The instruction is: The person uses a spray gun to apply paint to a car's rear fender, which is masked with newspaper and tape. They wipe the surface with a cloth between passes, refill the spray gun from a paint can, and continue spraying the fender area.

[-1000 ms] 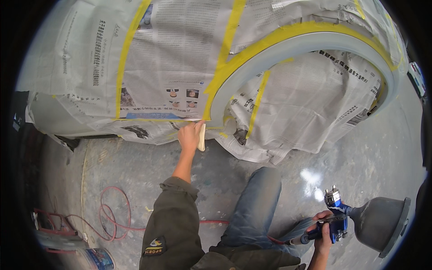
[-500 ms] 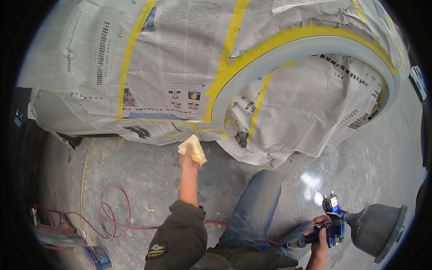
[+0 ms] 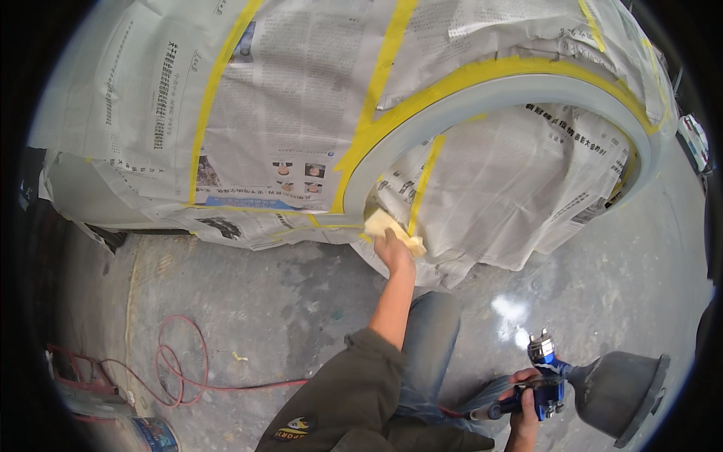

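Note:
My left hand (image 3: pixel 395 252) is closed on a pale yellow folded cloth (image 3: pixel 384 225), at the lower left end of the grey wheel arch trim (image 3: pixel 369 169). The cloth hides that end, so I cannot tell whether it touches. Newspaper sheets (image 3: pixel 286 90) and yellow tape (image 3: pixel 380 71) cover the car body around the arch, and more newspaper (image 3: pixel 497 181) hangs over the wheel opening. At the lower right, my right hand (image 3: pixel 525 395) is wrapped around a blue spray gun (image 3: pixel 553 388). A dark grey paint cup (image 3: pixel 617 392) sticks out from the gun toward the right.
A red air hose (image 3: pixel 203 369) lies in loops on the grey concrete floor (image 3: pixel 248 294) at the left and runs toward the gun. A bucket (image 3: pixel 153 435) stands at the lower left. My jeans-clad knee (image 3: pixel 437 316) is close below the left arm.
My left hand has moved right with the cloth, from below the taped panel to the lower left end of the arch. My right hand still holds the spray gun.

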